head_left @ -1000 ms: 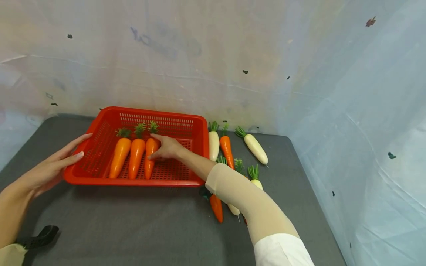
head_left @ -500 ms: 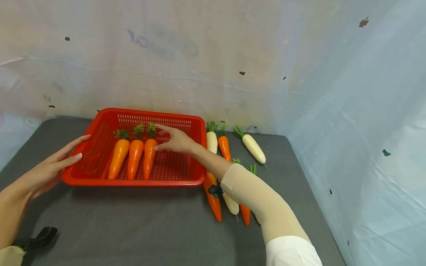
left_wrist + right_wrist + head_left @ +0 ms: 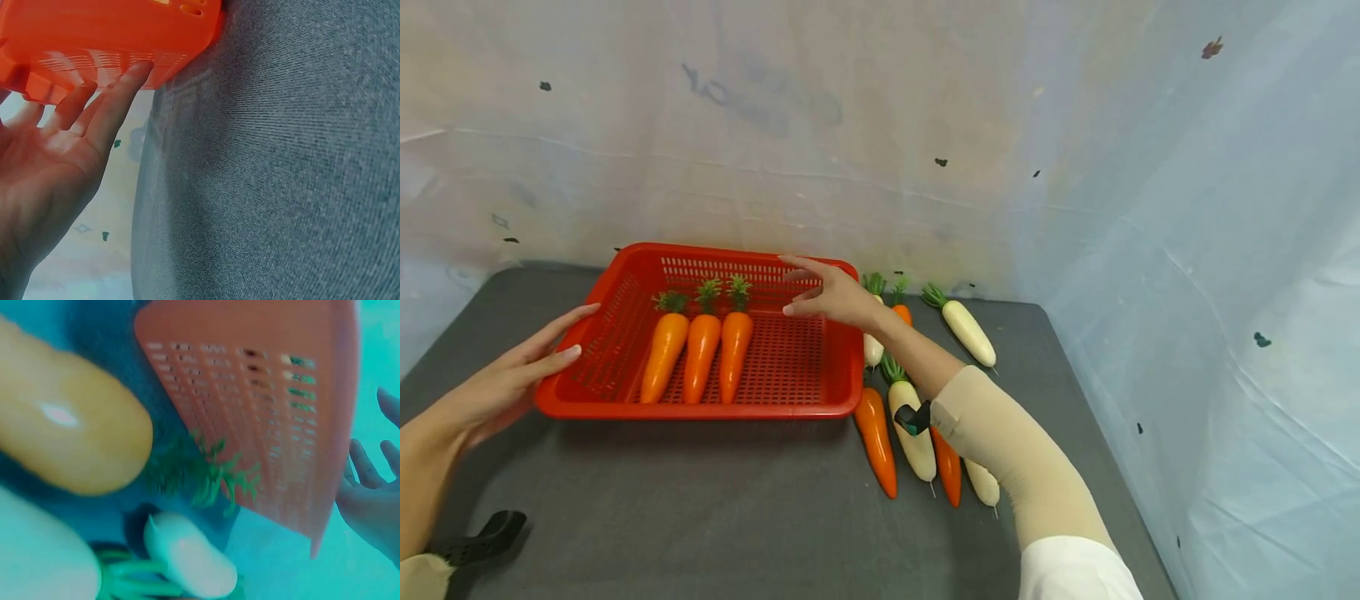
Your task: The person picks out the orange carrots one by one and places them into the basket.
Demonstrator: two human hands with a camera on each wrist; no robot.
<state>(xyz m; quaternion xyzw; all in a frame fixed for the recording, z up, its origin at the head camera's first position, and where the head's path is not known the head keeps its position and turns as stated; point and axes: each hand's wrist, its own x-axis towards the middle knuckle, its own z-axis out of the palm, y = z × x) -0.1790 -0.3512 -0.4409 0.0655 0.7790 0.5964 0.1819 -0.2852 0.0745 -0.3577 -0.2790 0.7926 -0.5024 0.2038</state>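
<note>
In the head view, a red plastic basket [image 3: 700, 411] with slotted walls stands on the grey table. Three orange carrots lie side by side inside it: a left one [image 3: 664, 357], a middle one [image 3: 702, 358] and a right one [image 3: 735, 357], leaves toward the back wall. My left hand [image 3: 512, 379] rests its extended fingers against the basket's left end; in the left wrist view these fingers [image 3: 115, 106] touch the outer wall. Over the basket's back right corner hovers my right hand [image 3: 838, 298], fingers spread and holding nothing.
Right of the basket lie loose vegetables, partly under my right forearm: an orange carrot [image 3: 877, 442], a white radish [image 3: 913, 442], another carrot [image 3: 947, 471] and several more. One radish [image 3: 968, 332] lies apart near the back edge. Plastic sheeting [image 3: 880, 125] hangs behind the table.
My right hand has let go of the rightmost carrot in the basket and moved up and right, away from it. My left hand stays at the basket's left end.
</note>
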